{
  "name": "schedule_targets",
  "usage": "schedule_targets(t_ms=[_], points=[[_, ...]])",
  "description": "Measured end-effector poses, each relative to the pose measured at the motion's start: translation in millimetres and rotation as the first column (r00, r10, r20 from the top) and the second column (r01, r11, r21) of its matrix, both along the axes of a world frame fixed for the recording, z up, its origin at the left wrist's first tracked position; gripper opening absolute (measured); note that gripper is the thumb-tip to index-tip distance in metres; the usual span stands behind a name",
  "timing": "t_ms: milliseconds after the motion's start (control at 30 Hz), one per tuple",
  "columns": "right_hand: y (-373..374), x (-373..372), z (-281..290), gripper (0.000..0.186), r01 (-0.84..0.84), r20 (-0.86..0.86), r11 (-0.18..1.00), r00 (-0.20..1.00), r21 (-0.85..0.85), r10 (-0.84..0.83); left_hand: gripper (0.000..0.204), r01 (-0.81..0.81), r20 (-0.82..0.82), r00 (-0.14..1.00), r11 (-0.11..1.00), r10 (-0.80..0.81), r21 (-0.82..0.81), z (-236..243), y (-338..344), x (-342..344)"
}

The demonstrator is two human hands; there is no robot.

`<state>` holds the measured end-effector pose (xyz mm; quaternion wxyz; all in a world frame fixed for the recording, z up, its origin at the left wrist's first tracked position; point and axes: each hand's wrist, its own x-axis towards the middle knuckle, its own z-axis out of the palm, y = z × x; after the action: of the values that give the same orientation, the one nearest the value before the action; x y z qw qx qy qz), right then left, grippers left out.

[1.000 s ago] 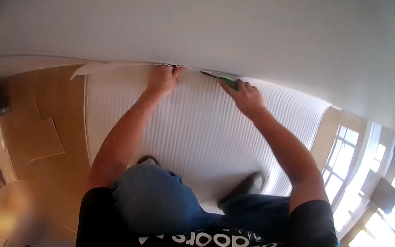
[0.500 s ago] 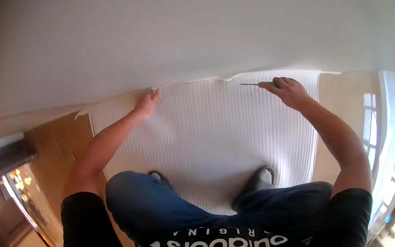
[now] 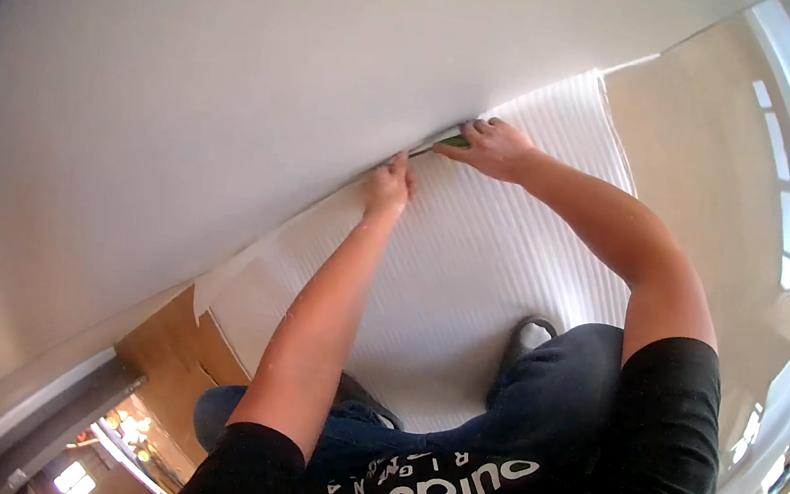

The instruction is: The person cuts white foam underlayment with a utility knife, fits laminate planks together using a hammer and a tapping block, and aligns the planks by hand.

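Gripping a green tool (image 3: 453, 141) at the panel edge (image 3: 304, 212), right fingers (image 3: 485, 130) have open sheeting (image 3: 459, 256) below, grip of left fingers (image 3: 397, 168) unclear.

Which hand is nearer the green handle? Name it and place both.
Right. The right hand grips the green handle; the left hand is off to its left, at the wall's lower edge, near the dark blade.

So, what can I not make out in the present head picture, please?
Head view:
- Green-handled tool: handle partly covered by the right hand; tip too small to tell near the left hand.
- Left shoe: partly hidden by jeans.
- Lower-left lights: too blurred to identify.
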<state>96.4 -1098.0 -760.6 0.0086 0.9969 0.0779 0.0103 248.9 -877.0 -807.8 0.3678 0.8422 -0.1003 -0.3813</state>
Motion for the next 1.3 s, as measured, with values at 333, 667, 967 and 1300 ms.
schedule_targets(t_ms=[333, 667, 967, 1300], points=[[-112, -93, -24, 0.062, 0.119, 0.162, 0.983, 0.982, -0.137, -0.097, 0.064, -0.077, 0.213, 0.975, 0.995, 0.061, 0.068, 0, -19, -37], [-237, -178, 8, 0.069, 0.389, -0.135, 0.889, 0.893, -0.243, -0.428, 0.063, -0.027, 0.247, 0.969, 0.991, -0.007, 0.135, -12, -4, -26], [-295, -265, 60, 0.051, 0.572, 0.143, 0.662, 0.798, -0.484, -0.585, 0.039, -0.206, -0.075, 0.976, 0.979, 0.205, -0.007, -11, -34, -53], [-156, -229, 43, 0.039, 0.446, -0.025, 0.895, 0.895, 0.016, -0.446, 0.020, 0.267, -0.376, 0.892, 0.964, -0.252, -0.014, 52, 18, 20]])
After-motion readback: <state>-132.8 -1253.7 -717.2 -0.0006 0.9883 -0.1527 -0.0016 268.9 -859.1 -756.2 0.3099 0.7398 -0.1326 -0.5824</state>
